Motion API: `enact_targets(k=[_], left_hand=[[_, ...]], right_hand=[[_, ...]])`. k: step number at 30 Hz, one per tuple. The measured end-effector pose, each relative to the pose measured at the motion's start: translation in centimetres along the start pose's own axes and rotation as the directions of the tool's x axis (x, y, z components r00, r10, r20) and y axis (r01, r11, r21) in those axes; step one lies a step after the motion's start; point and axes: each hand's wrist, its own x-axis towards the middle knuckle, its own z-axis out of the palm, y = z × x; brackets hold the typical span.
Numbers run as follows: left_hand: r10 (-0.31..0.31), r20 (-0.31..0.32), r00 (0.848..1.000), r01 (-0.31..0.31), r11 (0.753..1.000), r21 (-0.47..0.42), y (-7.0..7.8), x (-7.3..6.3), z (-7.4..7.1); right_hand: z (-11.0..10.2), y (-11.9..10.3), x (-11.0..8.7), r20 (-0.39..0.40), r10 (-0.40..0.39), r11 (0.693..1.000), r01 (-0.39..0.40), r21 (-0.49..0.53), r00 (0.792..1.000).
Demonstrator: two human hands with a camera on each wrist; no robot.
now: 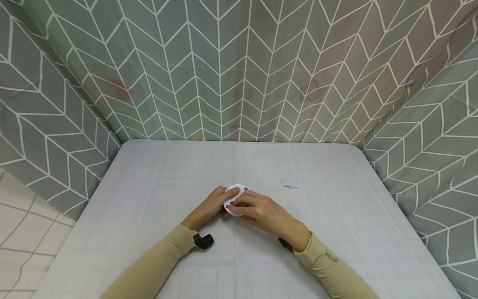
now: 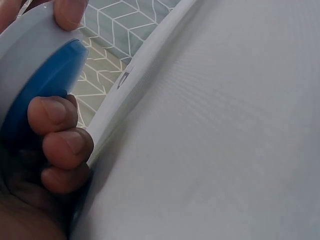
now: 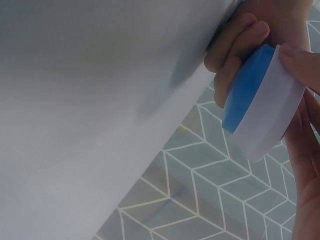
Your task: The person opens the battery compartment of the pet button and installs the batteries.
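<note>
A round white disc-shaped device (image 1: pixel 232 196) with small dark marks around its face is held between both hands above the table. A blue layer (image 2: pixel 47 80) backs its white side. My left hand (image 1: pixel 214 203) grips it, with fingers (image 2: pixel 60 145) curled around the blue underside and the thumb over the white face. At the right side of the face, my right hand (image 1: pixel 261 211) pinches with its thumb and bent fingers; its fingertips partly cover the markings. In the right wrist view, the device's white rim (image 3: pixel 272 105) is seen edge-on between the hands.
A small pale flat piece with a tab (image 1: pixel 290 183) lies on the table to the right of the hands. The white table (image 1: pixel 168 166) is bordered by grey patterned curtains (image 1: pixel 231 83) at the back and sides. Tiled floor (image 1: pixel 26 236) shows at the left.
</note>
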Motion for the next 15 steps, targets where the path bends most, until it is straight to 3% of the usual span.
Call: enact_targets(k=[15], left_hand=[[0.025,0.023,0.999,-0.024,0.998,-0.053,-0.14,-0.04,-0.04]], right_hand=[[0.18,-0.09,0.13,0.016,0.009,0.998,-0.008,-0.056,1.0]])
